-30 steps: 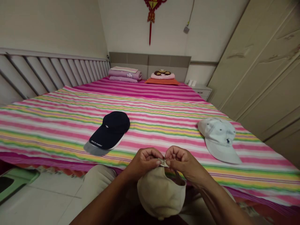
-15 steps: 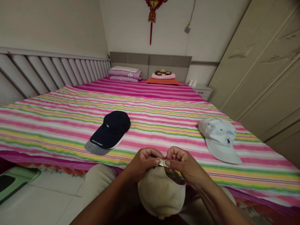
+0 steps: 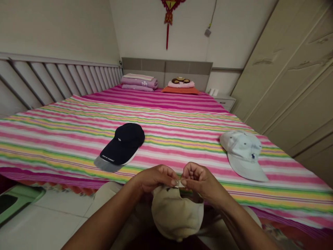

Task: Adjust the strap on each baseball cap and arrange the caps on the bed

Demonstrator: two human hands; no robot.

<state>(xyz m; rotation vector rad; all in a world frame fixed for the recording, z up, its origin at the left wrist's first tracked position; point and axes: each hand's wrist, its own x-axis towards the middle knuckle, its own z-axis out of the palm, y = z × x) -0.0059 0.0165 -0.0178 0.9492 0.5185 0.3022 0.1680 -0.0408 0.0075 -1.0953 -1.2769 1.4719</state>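
Note:
A beige baseball cap (image 3: 177,215) hangs over my lap with its back opening facing up and its crown toward me. At its rear strap, my left hand (image 3: 160,178) pinches the metal buckle (image 3: 178,183) between thumb and fingers. Close beside it, my right hand (image 3: 199,180) pinches the strap just right of the buckle. The cap's brim is hidden from me. On the bed ahead lie a navy cap (image 3: 125,142), left of my hands, and a white cap (image 3: 244,151) to their right.
A striped sheet (image 3: 177,128) covers the bed. Folded purple bedding (image 3: 139,83) and a pink folded item (image 3: 181,84) lie by the headboard (image 3: 187,69). A white rail (image 3: 62,76) runs along the left, a wardrobe (image 3: 293,76) stands right, and a green stool (image 3: 23,201) is at lower left.
The beige cap has shifted slightly left and turned a little in my hands. My left hand has rotated at the buckle, and both hands stay on the strap. The other caps have not moved.

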